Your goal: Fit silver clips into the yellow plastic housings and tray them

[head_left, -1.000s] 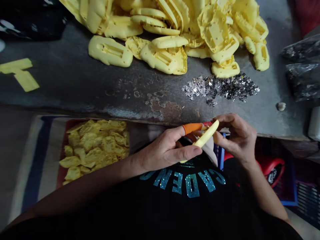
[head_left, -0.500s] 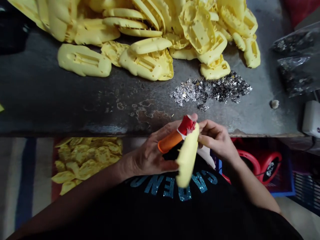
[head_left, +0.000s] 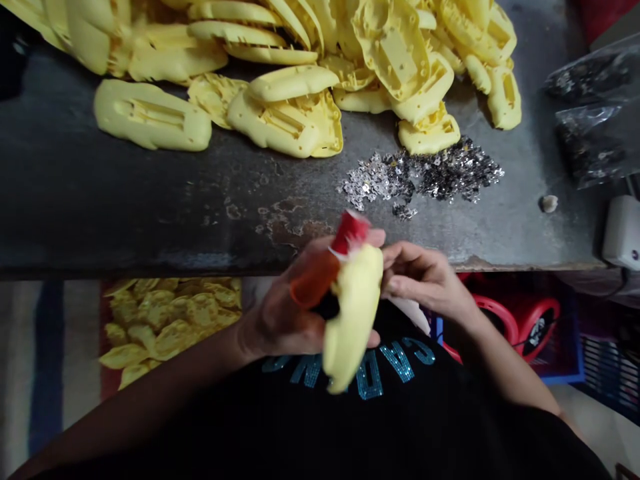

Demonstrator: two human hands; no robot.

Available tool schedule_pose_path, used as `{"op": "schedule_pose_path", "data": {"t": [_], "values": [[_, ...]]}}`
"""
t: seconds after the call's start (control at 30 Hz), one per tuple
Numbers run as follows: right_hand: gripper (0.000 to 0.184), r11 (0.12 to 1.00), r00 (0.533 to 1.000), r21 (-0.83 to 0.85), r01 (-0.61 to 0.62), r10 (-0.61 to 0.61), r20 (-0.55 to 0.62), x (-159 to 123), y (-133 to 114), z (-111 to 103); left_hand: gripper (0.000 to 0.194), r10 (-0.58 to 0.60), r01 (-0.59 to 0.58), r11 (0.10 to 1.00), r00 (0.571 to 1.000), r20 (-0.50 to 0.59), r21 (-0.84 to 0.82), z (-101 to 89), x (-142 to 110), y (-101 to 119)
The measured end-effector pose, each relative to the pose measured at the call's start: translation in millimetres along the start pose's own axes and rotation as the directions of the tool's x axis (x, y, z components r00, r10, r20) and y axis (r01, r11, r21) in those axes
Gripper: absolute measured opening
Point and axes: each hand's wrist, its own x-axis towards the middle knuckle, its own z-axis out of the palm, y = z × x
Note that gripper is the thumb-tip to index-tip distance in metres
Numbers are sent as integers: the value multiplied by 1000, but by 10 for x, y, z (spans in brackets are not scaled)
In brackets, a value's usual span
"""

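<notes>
My left hand (head_left: 285, 313) grips a yellow plastic shell (head_left: 354, 317), long and rounded, tilted in front of my black shirt. An orange sleeve (head_left: 314, 277) with a torn-looking red end (head_left: 350, 232) lies along that hand, seemingly over a finger, its red end against the upper part of the shell. My right hand (head_left: 425, 283) is closed in a pinch at the shell's right edge; whatever its fingertips hold is too small or hidden to name. Just beyond the hands, a pile of small shiny metal pieces (head_left: 425, 177) lies on the dark table (head_left: 200, 207).
Many similar yellow shells (head_left: 155, 117) are heaped along the back of the table. Clear bags of dark metal pieces (head_left: 590, 143) and a white box (head_left: 623, 233) are at the right. Below the edge, more yellow pieces (head_left: 170, 327) lie left and a blue crate (head_left: 565, 360) stands right.
The yellow shell and the orange sleeve have moved left with my left hand, and the shell has turned to show more of its side. My right hand has shifted slightly left, still pinched.
</notes>
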Motion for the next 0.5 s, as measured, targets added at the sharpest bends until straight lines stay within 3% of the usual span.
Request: {"op": "schedule_pose_path", "data": {"t": [0.03, 0.1, 0.17, 0.23, 0.3, 0.5], "values": [[31, 973, 990, -208, 100, -119, -77, 23, -1, -120, 88, 81, -80, 996, 996, -34, 34, 19, 11, -1], [15, 737, 899, -661, 144, -376, -223, 107, 33, -386, 83, 274, -265, 960, 956, -109, 93, 48, 45, -23], [12, 499, 847, -862, 89, -494, -199, 222, 110, -606, 74, 350, -341, 937, 920, -177, 80, 64, 86, -53], [12, 391, 842, -916, 87, -520, -142, 331, 197, -717, 80, 294, -291, 956, 935, -198, 44, 66, 115, -74], [10, 376, 850, -919, 116, -516, -103, 401, 258, -730, 87, 231, -230, 973, 951, -206, 27, 57, 121, -83], [5, 438, 842, -880, 181, -531, -91, 286, 232, -712, 71, 128, -129, 992, 980, -149, 7, -3, 35, -135]]}}
